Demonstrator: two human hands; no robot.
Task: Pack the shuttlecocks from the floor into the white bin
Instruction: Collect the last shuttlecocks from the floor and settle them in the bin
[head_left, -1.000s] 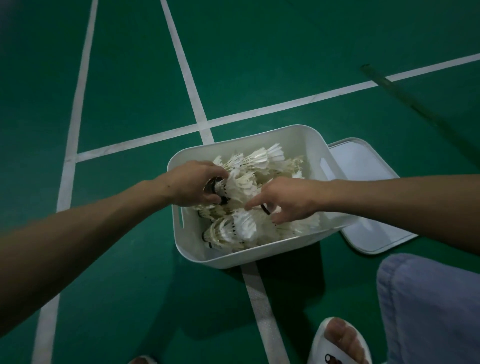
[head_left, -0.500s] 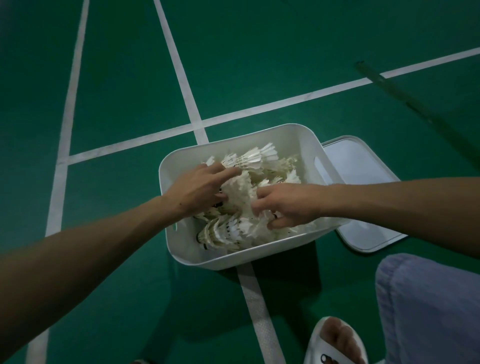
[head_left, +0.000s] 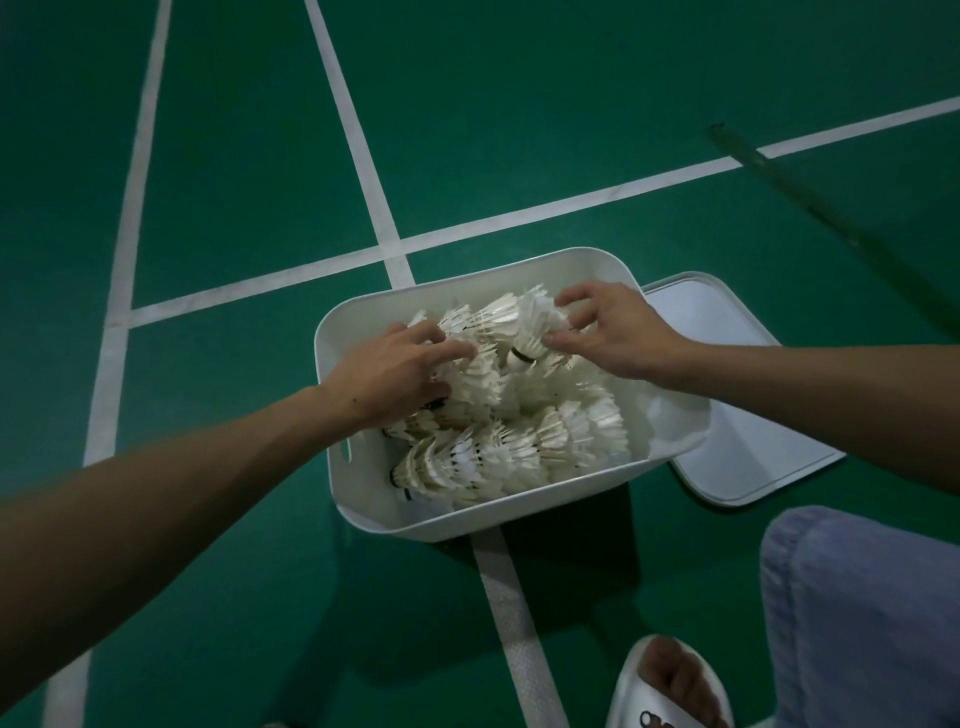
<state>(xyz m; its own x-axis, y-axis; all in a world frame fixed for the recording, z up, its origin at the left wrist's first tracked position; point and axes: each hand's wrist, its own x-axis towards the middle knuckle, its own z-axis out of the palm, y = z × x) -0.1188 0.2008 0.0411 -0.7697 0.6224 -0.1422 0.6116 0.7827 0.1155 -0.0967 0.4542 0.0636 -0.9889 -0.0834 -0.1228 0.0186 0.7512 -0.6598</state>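
White bin (head_left: 667, 421) on green court floor (head_left: 519, 130), heaped with shuttlecocks (head_left: 519, 452), left hand (head_left: 397, 376) grip curled around a shuttlecock stack (head_left: 480, 382), right hand (head_left: 615, 332) grip pinching the far shuttlecock (head_left: 537, 322), lid (head_left: 737, 441) beside.

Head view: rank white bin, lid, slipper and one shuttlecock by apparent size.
1. white bin
2. lid, partly hidden
3. slipper, cropped and nearer the camera, so unsure against the lid
4. shuttlecock pinched in the right hand
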